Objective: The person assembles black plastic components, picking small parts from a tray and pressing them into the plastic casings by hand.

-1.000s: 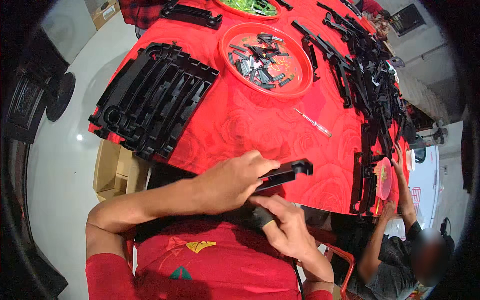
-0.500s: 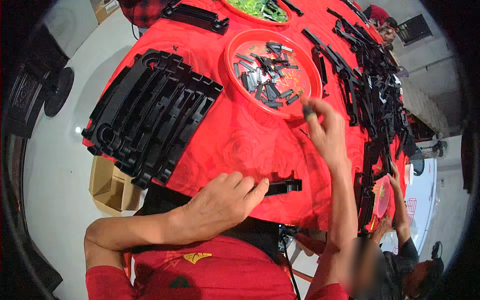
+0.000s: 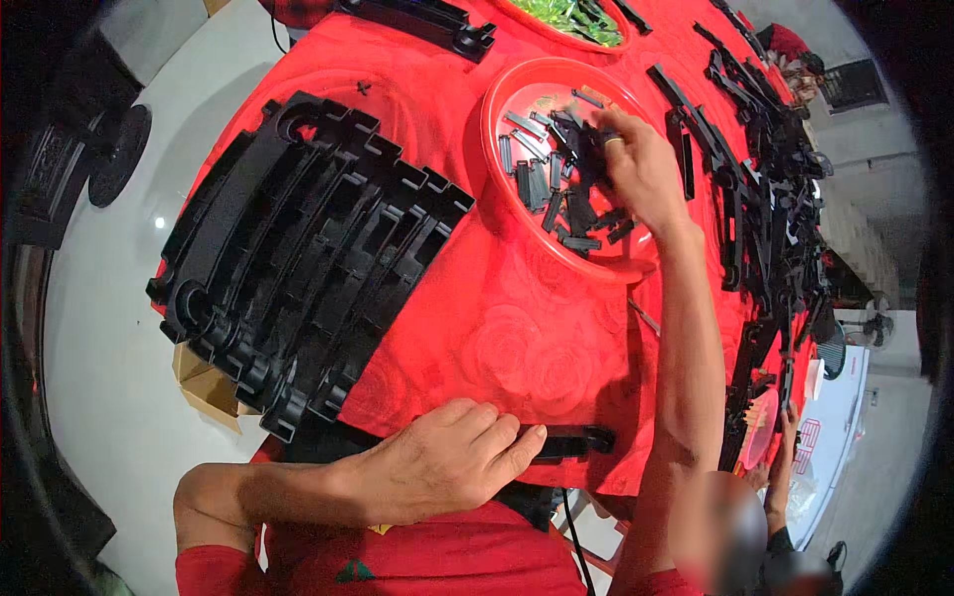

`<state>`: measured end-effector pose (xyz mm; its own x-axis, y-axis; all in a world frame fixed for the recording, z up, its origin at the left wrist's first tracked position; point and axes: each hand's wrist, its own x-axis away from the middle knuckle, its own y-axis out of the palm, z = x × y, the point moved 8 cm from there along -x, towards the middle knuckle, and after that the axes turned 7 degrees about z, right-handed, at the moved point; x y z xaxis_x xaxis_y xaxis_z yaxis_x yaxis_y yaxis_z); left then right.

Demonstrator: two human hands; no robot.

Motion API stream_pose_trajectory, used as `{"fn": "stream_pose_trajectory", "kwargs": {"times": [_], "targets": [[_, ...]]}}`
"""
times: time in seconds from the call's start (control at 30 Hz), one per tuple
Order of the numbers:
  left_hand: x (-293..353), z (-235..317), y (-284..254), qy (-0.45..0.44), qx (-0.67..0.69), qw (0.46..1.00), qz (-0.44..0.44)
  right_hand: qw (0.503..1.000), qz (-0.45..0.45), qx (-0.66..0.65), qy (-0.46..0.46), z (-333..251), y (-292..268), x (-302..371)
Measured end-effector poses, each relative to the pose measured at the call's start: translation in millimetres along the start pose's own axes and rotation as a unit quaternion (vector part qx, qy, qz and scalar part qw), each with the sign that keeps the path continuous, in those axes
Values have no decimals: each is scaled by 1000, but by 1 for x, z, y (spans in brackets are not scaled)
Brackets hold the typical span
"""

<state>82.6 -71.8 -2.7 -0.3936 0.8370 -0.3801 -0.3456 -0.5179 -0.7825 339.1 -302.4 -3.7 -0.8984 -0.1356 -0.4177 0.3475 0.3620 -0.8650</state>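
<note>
left hand (image 3: 452, 459) clasps a black strip (image 3: 574, 444); right hand (image 3: 644, 174) reaches in the red basin (image 3: 490, 129), fingers' grip i can't tell.

A long, narrow black plastic part (image 3: 576, 442) lies crosswise at near centre, gripped by the left hand (image 3: 452, 455), which hides much of it; its right end shows. Farther away, slightly right, a round red basin (image 3: 488, 134) holds short black strips (image 3: 537, 185), loosely scattered, some hidden by the right hand (image 3: 636, 164).
</note>
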Motion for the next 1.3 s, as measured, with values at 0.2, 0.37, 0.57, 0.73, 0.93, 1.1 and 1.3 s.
{"fn": "stream_pose_trajectory", "kwargs": {"times": [0.2,0.37,0.57,0.73,0.93,1.1,1.3], "targets": [[3,0,-4,11,11,999,42,998,30,39,24,30,-14,-17],[5,-6,-4,-15,32,998,49,985,-2,165,41,39,4,-13],[3,-10,-3,7,75,996,53,987,-23,157,12,28,-16,13],[2,-15,-2,7,85,994,62,992,13,-110,60,-46,-62,76],[3,1,8,28,104,992,65,990,-80,-106,41,-151,-122,208],[0,2,-15,32,70,987,140,991,-58,-83,86,-161,-138,265],[9,-1,3,-2,106,993,49,991,-126,-35,16,-186,-117,261]]}}
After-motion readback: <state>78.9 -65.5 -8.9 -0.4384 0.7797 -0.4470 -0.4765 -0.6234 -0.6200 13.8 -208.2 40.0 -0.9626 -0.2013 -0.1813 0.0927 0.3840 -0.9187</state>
